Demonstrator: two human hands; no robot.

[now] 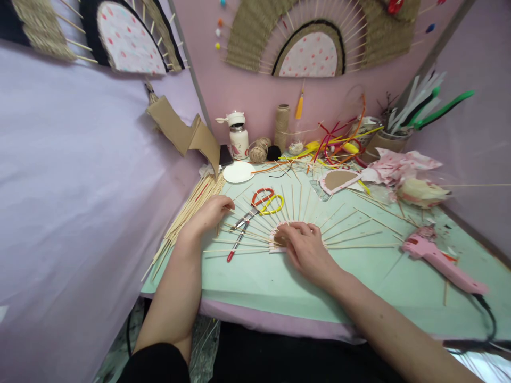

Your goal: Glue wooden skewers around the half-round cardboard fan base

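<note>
A small cardboard half-circle (pixel 278 239) with a pale pink edge lies on the table, with thin wooden sticks (pixel 293 201) fanning out from it. My right hand (pixel 309 250) rests over its middle, fingers bent and holding it. At the left of the fan, my left hand (pixel 212 213) has its fingers closed at the end of a thin stick. Scissors (pixel 255 208) with red and yellow handles lie among the left sticks, partly beneath them. Beside their blades is a red-capped pen (pixel 238 242).
Loose sticks (pixel 175 229) are bundled at the left edge. A pink glue gun (pixel 443 263) lies right, its cord trailing forward. Behind are a white bottle (pixel 238 139), twine (pixel 281 127), a white oval (pixel 238 172), a pink-edged half-circle (pixel 339 181) and a pot (pixel 387 142) with green-handled tools.
</note>
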